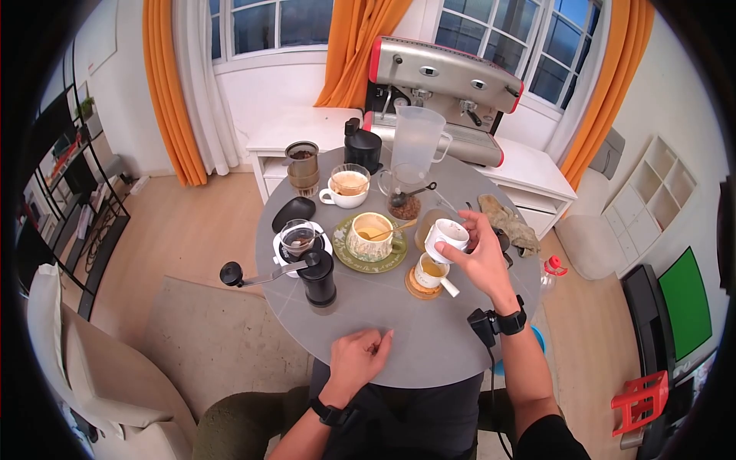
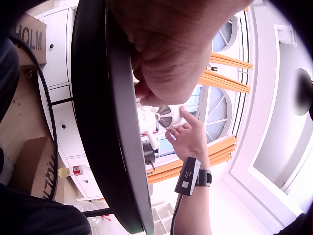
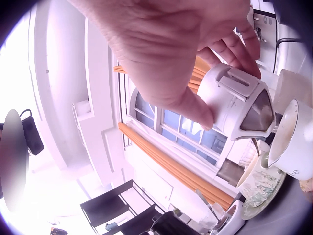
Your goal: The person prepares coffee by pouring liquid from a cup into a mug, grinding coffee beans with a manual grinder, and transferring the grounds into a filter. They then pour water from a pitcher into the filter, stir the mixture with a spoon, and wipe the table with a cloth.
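My right hand (image 1: pixel 481 257) pinches a small white coffee dripper (image 1: pixel 446 239) between thumb and fingers. Dark mesh windows show on its lower part in the right wrist view, where the dripper (image 3: pixel 222 100) is seen from the side. Below it a white cup (image 1: pixel 429 270) with a straight handle holds yellowish liquid. A round wooden coaster (image 1: pixel 418 290) is under this cup. At the table's near edge rests my left hand (image 1: pixel 357 360), fingers loosely curled and holding nothing. Left of the cup, a patterned mug (image 1: pixel 366 244) with a spoon in it stands on a green plate (image 1: pixel 354 261).
A black hand grinder (image 1: pixel 319 282) with its crank sticking out left stands beside a scale (image 1: pixel 325 239). Farther back are a cappuccino cup (image 1: pixel 349 198), a clear pitcher (image 1: pixel 418 138) and a glass jug of coffee beans (image 1: pixel 404 205). A crumpled cloth (image 1: pixel 507 222) lies at the right edge.
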A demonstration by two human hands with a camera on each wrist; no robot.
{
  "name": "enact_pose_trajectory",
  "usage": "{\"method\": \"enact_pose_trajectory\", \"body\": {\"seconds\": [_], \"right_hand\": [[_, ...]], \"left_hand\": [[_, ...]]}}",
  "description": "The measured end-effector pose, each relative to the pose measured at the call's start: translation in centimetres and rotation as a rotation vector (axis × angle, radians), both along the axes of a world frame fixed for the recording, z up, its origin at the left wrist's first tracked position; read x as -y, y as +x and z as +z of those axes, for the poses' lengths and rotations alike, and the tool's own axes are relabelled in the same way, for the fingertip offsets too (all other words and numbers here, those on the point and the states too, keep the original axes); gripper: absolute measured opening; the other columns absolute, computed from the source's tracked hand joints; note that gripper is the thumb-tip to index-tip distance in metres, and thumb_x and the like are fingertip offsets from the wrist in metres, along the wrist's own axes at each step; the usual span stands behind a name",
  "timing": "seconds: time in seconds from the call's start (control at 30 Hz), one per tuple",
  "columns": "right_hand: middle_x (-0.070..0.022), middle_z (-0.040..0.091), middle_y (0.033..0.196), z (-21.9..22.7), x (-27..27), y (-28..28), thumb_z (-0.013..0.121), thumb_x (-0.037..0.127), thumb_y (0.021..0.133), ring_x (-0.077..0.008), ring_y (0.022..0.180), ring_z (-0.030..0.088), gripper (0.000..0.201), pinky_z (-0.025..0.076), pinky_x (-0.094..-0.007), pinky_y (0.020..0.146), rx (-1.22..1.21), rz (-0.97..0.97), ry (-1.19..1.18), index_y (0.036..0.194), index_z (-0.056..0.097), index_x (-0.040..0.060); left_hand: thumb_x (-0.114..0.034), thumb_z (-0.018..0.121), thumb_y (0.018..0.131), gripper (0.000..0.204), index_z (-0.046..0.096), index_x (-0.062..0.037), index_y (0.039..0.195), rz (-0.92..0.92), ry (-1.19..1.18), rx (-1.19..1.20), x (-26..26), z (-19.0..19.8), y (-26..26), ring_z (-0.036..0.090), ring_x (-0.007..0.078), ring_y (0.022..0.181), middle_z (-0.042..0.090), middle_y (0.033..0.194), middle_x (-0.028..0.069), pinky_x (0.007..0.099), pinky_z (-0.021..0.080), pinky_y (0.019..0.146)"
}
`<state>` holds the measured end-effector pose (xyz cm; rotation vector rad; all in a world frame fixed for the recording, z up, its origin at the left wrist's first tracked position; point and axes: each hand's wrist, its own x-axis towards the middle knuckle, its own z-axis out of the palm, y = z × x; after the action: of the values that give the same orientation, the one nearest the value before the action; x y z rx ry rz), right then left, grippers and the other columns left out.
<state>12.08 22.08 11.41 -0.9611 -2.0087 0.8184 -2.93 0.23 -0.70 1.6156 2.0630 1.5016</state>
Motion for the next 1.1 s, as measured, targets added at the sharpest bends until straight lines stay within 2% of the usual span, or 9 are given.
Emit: {"method": "enact_pose_trajectory", "body": {"seconds": [0.17, 0.27, 0.57, 0.67, 0.73, 0.83, 0.93, 1.03, 1.1], "right_hand": [[-0.0133, 0.068, 0.119, -0.1, 0.4, 0.9, 0.089, 0.024, 0.08, -0.0247, 0.112, 0.065, 0.077, 0.052, -0.0393, 0.097, 0.021, 0.062, 0.008, 0.143, 0.051, 0.0017], [-0.0118, 0.067, 0.126, -0.1, 0.9, 1.2, 0.089, 0.017, 0.081, -0.0209, 0.115, 0.063, 0.076, 0.049, -0.0357, 0.101, -0.011, 0.133, -0.007, 0.145, 0.05, 0.003], [-0.0124, 0.069, 0.126, -0.1, 1.0, 1.0, 0.089, 0.017, 0.08, -0.0226, 0.114, 0.065, 0.078, 0.049, -0.0372, 0.103, 0.049, 0.104, 0.018, 0.145, 0.049, 0.0035], [-0.018, 0.068, 0.126, 0.1, 0.8, 1.0, 0.089, 0.02, 0.079, -0.0294, 0.12, 0.066, 0.079, 0.051, -0.0418, 0.106, 0.067, 0.074, 0.012, 0.145, 0.048, 0.0019], [-0.0183, 0.069, 0.126, 0.3, 1.1, 1.0, 0.089, 0.019, 0.079, -0.0295, 0.12, 0.066, 0.079, 0.051, -0.0418, 0.106, 0.079, 0.082, -0.014, 0.144, 0.048, 0.0018], [-0.0186, 0.069, 0.127, 0.5, 1.2, 0.9, 0.088, 0.018, 0.08, -0.0291, 0.12, 0.066, 0.078, 0.051, -0.0419, 0.106, 0.077, 0.072, 0.009, 0.144, 0.048, 0.0013], [-0.0185, 0.068, 0.128, 0.2, 0.8, 1.1, 0.088, 0.017, 0.08, -0.0283, 0.121, 0.066, 0.077, 0.05, -0.0419, 0.107, 0.03, 0.083, -0.004, 0.145, 0.048, 0.0007], [-0.0174, 0.069, 0.128, -0.2, 0.3, 1.4, 0.087, 0.016, 0.082, -0.0272, 0.121, 0.065, 0.076, 0.048, -0.0415, 0.108, -0.038, 0.113, -0.053, 0.145, 0.048, 0.0005], [-0.0165, 0.068, 0.129, -0.4, 0.0, 1.8, 0.087, 0.015, 0.083, -0.0263, 0.122, 0.064, 0.074, 0.047, -0.0411, 0.11, -0.079, 0.126, -0.087, 0.144, 0.048, 0.0007]], "left_hand": [[-0.023, 0.079, 0.093, 0.041, 0.057, -0.0051, 0.063, -0.004, -0.002, -0.003, 0.0, 0.1, -0.1, 0.057, 0.0329, 0.049, 0.057, 0.056, 0.0093, 0.0411, 0.044, 0.048], [-0.023, 0.079, 0.093, 0.04, 0.057, -0.0053, 0.063, -0.004, 0.005, 0.007, 0.0, 0.2, 0.0, 0.057, 0.0328, 0.049, 0.057, 0.057, 0.0093, 0.0409, 0.044, 0.048], [-0.022, 0.079, 0.092, 0.039, 0.058, -0.0053, 0.064, -0.004, 0.003, 0.012, 0.0, 0.1, 0.1, 0.058, 0.0322, 0.049, 0.057, 0.057, 0.0093, 0.0404, 0.045, 0.049], [-0.023, 0.079, 0.092, 0.039, 0.058, -0.0053, 0.064, -0.004, 0.004, 0.019, 0.1, -0.2, 0.1, 0.057, 0.0322, 0.049, 0.057, 0.057, 0.0093, 0.0404, 0.044, 0.048], [-0.023, 0.079, 0.092, 0.04, 0.058, -0.0053, 0.064, 0.008, 0.003, 0.019, 0.0, 0.0, 0.0, 0.057, 0.0321, 0.049, 0.057, 0.057, 0.0094, 0.0405, 0.044, 0.048], [-0.019, 0.081, 0.091, 0.041, 0.056, -0.0014, 0.063, 0.003, 0.041, 0.045, -0.1, 0.1, 0.2, 0.044, 0.0286, 0.044, 0.05, 0.054, 0.0118, 0.0377, 0.037, 0.047], [-0.019, 0.081, 0.091, 0.042, 0.055, -0.0014, 0.063, 0.002, 0.042, 0.046, -0.1, -0.3, 0.2, 0.044, 0.0286, 0.044, 0.049, 0.054, 0.0117, 0.0377, 0.037, 0.046], [-0.024, 0.078, 0.093, 0.041, 0.058, -0.0051, 0.063, 0.012, -0.026, 0.006, 0.1, 0.1, 0.0, 0.058, 0.0326, 0.049, 0.057, 0.056, 0.0096, 0.0409, 0.044, 0.049], [-0.025, 0.078, 0.093, 0.041, 0.058, -0.005, 0.063, 0.009, -0.027, 0.011, 0.1, 0.0, 0.0, 0.058, 0.0326, 0.049, 0.058, 0.056, 0.0095, 0.041, 0.045, 0.049]]}}
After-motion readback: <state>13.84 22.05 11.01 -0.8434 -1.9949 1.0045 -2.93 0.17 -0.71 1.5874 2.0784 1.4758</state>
